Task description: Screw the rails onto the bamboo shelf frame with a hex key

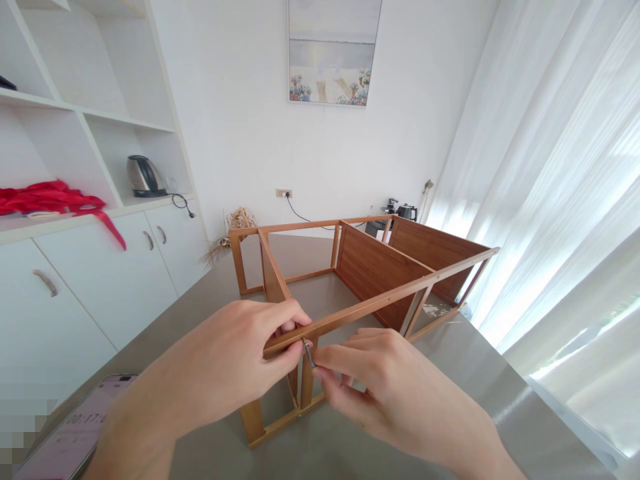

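Observation:
A brown wooden shelf unit (pixel 370 305) lies on its side, its slatless frame open and its boards standing upright. Near its close corner, my left hand (pixel 240 360) is closed around the upper rail, thumb below and fingers above. My right hand (pixel 385 383) pinches a small grey Allen key (pixel 310 355) between thumb and fingertips. The key's upper end meets the front face of the rail, right beside my left thumb; the screw head there is too small to make out.
The unit rests on a grey table (pixel 450 413). A phone (pixel 75 427) showing a timer lies at the lower left. White cabinets (pixel 100 267) with a kettle (pixel 145 176) and red cloth (pixel 55 199) stand left. Curtains (pixel 560 167) hang at the right.

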{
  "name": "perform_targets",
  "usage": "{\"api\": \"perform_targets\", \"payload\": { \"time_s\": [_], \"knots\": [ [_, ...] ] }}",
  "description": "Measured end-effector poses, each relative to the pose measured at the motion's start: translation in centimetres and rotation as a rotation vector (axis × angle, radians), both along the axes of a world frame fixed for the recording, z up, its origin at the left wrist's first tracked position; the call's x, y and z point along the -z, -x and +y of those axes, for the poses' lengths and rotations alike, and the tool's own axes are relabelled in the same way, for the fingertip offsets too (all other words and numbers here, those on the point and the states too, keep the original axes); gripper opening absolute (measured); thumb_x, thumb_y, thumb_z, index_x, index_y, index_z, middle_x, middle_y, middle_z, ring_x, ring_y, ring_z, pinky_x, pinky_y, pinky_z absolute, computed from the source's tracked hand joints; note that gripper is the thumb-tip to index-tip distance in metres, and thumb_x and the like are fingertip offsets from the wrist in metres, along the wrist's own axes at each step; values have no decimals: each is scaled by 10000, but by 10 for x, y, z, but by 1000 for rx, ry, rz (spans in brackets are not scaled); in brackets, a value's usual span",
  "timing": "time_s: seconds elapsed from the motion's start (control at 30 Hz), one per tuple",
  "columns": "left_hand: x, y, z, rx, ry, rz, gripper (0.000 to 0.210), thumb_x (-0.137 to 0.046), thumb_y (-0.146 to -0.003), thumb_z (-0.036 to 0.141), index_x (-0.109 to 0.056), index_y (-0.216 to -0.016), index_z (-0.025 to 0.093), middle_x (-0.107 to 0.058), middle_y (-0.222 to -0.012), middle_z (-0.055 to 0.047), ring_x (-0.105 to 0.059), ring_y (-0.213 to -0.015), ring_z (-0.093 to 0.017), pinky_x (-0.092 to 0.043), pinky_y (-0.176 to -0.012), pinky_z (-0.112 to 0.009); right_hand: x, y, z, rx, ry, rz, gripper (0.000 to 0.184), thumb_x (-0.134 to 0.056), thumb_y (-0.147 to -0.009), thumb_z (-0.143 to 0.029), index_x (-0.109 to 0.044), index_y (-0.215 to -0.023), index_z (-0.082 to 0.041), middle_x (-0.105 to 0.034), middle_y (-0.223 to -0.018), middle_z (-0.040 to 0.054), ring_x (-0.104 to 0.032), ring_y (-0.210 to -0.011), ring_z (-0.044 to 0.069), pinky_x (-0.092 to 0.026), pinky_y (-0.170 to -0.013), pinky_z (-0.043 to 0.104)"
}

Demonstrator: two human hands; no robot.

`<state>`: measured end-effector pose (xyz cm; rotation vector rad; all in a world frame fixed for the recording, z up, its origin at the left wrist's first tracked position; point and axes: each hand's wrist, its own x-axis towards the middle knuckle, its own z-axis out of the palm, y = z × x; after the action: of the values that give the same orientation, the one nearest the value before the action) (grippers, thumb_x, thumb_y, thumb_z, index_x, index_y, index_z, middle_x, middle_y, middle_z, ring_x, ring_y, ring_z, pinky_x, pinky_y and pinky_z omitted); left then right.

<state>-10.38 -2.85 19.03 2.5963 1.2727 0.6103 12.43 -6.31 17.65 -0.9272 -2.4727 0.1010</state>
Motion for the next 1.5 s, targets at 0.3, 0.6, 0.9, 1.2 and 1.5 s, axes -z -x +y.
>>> {"api": "perform_targets", "payload": {
  "time_s": [0.3, 0.6, 0.9, 1.2, 1.5],
  "knots": [
    [-2, 0, -1, -2, 3, 11, 127, -550, -935, 299, -671, -967, 323, -720, -801, 77, -615, -649, -111, -422, -603, -228, 3, 1, -2, 56, 96, -3, 141, -516, -993, -191, -554, -863, -231, -449, -647, -71, -364, -558, 102, -293, -593, 245],
    [-3, 0, 0, 26, -22, 1, 135, -550, -927, 279, -683, -926, 297, -713, -762, 54, -603, -613, -116, -416, -568, -224, 2, -1, -3, 55, 145, -2, 140, -518, -988, -191, -550, -857, -229, -447, -644, -69, -363, -559, 102, -301, -587, 239],
    [-4, -1, 0, 67, -74, -48, 152, -558, -898, 253, -707, -894, 280, -708, -709, 37, -587, -566, -123, -423, -543, -219, -3, -8, -3, -2, 15, -19, 196, -450, -1054, -200, -589, -916, -207, -522, -727, -33, -447, -647, 121, -343, -636, 259],
    [-5, -2, -2, 50, -39, -27, 142, -553, -911, 264, -693, -895, 275, -697, -711, 41, -582, -578, -117, -411, -541, -216, -5, -5, -5, 38, -74, -74, 162, -477, -1048, -147, -618, -979, -187, -572, -773, -19, -504, -667, 132, -375, -623, 269],
    [-4, -1, -2, 26, 7, -6, 140, -546, -933, 302, -685, -917, 288, -690, -713, 46, -578, -588, -122, -397, -548, -230, -1, 0, -18, 180, -284, -159, 153, -489, -1007, -101, -620, -985, -176, -582, -827, 20, -531, -688, 161, -410, -616, 293]
  ]
}}
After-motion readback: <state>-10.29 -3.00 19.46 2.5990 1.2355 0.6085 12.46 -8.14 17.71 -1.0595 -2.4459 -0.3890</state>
